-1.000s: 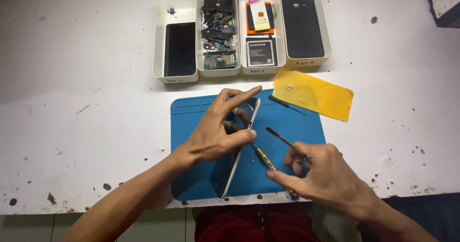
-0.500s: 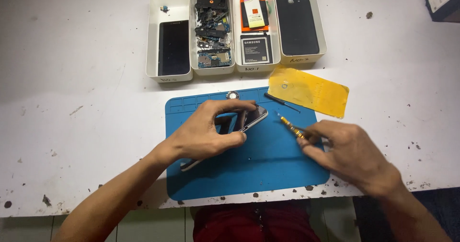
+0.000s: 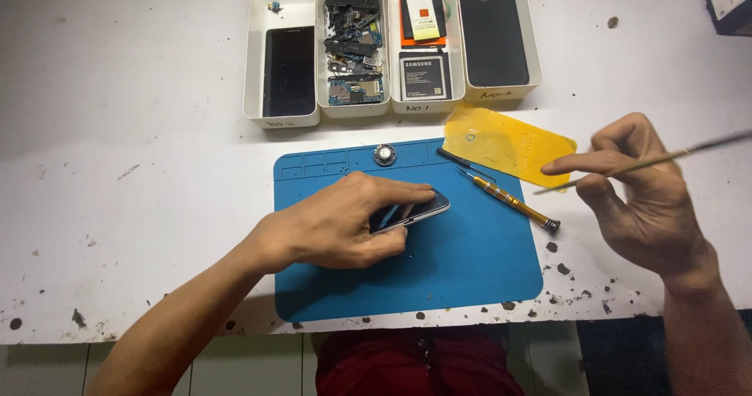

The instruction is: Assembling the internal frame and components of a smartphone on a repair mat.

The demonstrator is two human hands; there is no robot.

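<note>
White table [image 3: 117, 130] carries everything; blue mat [image 3: 470, 271] is the landmark, sitting at its near edge. Behind the mat: four white trays [image 3: 254, 67] in a row, holding a dark screen panel, loose circuit parts, batteries, and a black back cover. Yellow sheet [image 3: 509, 141] overlaps the mat's far right corner. Left hand [image 3: 337, 227] lies flat over the phone [image 3: 415, 210] at mat centre, fingers wrapped along its edges, pinning it down (only the right end of the phone shows). Phone looks light, stiff, slick-faced, probably fragile at the glass; best gripped by the long side edges, not the face. Right hand [image 3: 642, 200] hovers off the mat's right side, thumb and fingers pinched on a thin tool [image 3: 666, 157], forefinger extended. Gold screwdriver [image 3: 509, 200] rests on the mat's right part, touched by neither hand. Small round part [image 3: 384, 155] on the mat's far edge.
</note>
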